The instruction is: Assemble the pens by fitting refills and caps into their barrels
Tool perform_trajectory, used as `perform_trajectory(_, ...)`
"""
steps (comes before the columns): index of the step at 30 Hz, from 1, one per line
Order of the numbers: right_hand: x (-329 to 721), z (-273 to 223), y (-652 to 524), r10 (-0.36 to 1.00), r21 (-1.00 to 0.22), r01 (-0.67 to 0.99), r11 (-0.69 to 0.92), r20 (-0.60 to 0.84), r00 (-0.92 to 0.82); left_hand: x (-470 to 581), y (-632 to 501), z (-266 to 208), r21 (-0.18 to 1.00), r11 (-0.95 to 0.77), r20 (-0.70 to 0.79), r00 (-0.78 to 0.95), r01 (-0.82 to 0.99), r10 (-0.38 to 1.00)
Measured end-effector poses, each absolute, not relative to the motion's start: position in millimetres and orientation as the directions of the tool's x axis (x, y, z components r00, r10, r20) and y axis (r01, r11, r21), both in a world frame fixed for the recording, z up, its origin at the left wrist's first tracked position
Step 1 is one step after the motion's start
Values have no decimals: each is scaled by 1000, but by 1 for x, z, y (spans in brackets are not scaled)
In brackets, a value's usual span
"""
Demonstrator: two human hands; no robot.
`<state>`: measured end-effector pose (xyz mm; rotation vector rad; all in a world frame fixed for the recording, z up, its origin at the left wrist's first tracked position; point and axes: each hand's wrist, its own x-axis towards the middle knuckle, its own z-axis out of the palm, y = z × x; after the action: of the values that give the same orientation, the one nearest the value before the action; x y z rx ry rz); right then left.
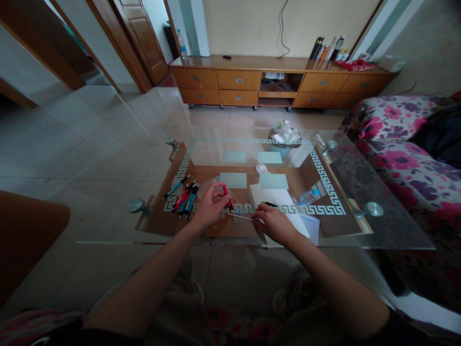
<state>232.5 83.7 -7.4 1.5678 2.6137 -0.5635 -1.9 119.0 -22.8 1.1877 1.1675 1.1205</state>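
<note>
Over the near part of the glass table (212, 239), my left hand (210, 207) is closed on a red pen barrel with a dark end (226, 193), held between thumb and fingers. My right hand (272, 222) pinches a thin whitish pen refill (240, 217), which points left toward the barrel, apart from it. A short black pen part (269, 204) shows just beyond my right fingers; whether they touch it I cannot tell. To the left of my left hand lie several pens, red ones (182, 198) and blue ones (190, 201), with dark ends.
Seen through the glass are white paper (277, 197) and a clear bottle with a blue cap (309, 196). Past the far edge stands a filled waste basket (283, 150). A wooden cabinet (239, 79) lines the wall; a flowered sofa (392, 125) is on the right.
</note>
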Motion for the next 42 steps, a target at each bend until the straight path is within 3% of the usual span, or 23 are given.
perform_trajectory(5, 230, -10, 83, 840, -280, 841, 463, -163, -517, -1, 119, -20, 997, 74, -73, 69, -10, 995)
perform_trajectory(34, 228, -15, 81, 808, -127, 821, 556, -150, -570, -1, 118, -26, 997, 65, -69, 116, 40, 991)
perform_trajectory(42, 228, -16, 82, 811, -144, 825, 546, -154, -564, 0, 117, -24, 996, 86, -88, 106, 20, 990)
